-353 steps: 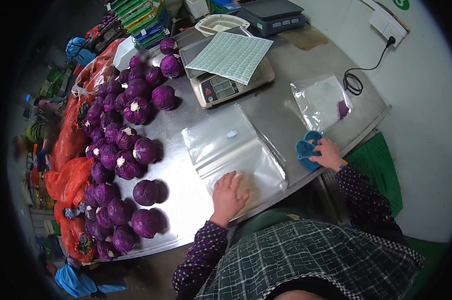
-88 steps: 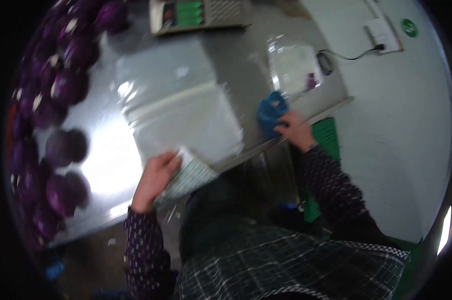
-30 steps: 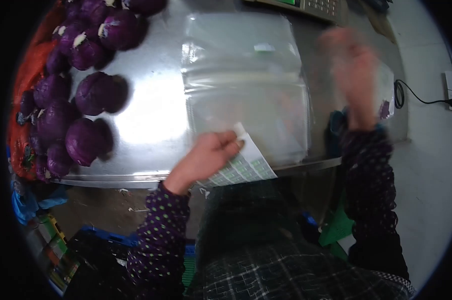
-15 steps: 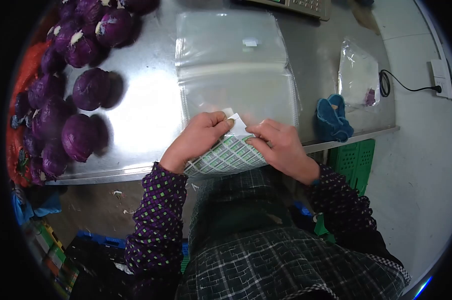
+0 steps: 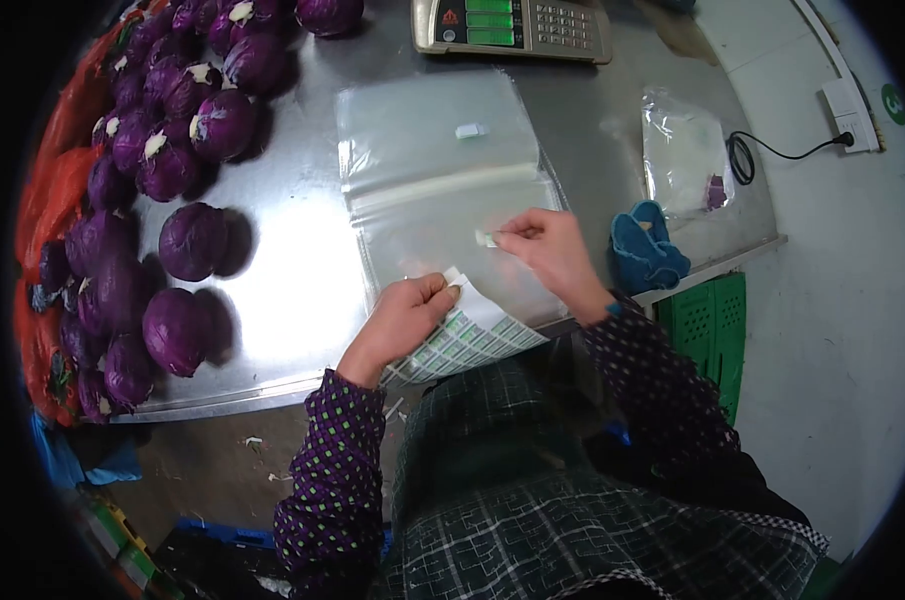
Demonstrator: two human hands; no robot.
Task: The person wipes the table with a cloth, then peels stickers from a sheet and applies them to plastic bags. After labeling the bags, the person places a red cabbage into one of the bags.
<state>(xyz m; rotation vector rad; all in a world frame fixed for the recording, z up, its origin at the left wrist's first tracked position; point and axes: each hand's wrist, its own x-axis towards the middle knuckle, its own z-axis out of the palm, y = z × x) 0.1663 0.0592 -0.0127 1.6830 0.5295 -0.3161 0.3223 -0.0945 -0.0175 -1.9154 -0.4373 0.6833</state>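
metal table [image 5: 594,130]; left hand [image 5: 402,320] grips label sheet [image 5: 467,345], right hand [image 5: 552,255] pinches label [image 5: 486,239]

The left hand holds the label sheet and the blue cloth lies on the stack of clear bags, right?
Not quite. The head view shows the blue cloth on the table, right of the stack of clear bags. The left hand does hold the label sheet.
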